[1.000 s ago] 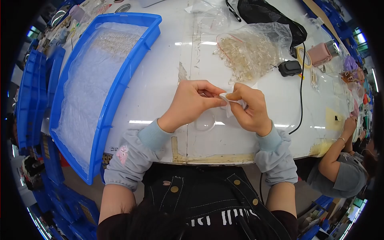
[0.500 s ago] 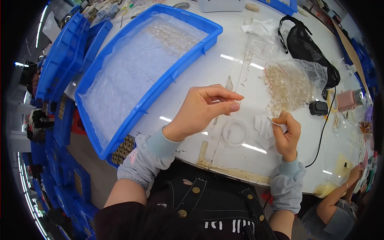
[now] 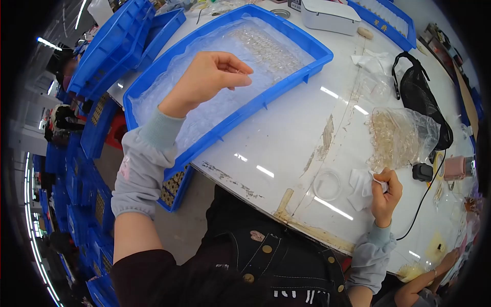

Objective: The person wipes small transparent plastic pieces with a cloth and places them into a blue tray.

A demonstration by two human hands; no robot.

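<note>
Over the blue tray (image 3: 244,120), lined with clear plastic film, hangs my left hand (image 3: 212,79). Its thumb and index finger come together in a pinch; whatever they hold is too small to make out. Rows of small clear pieces (image 3: 268,48) lie at the tray's far end. On the right of the table my right hand (image 3: 386,197) is closed on a white cloth (image 3: 362,188). Just beyond that hand is a plastic bag (image 3: 394,135) of small clear pieces. A clear round ring or dish (image 3: 326,185) lies left of the cloth.
A black mesh bag (image 3: 422,97), a black box (image 3: 422,172) with a cable and a pink object (image 3: 454,168) are at the right. At the back stand a white box (image 3: 331,16) and another blue tray (image 3: 391,23). A co-worker's arm (image 3: 429,279) shows at lower right.
My hands have moved apart. My left hand has gone left over the tray; my right hand has moved right with the cloth. The view has shifted toward the tray.
</note>
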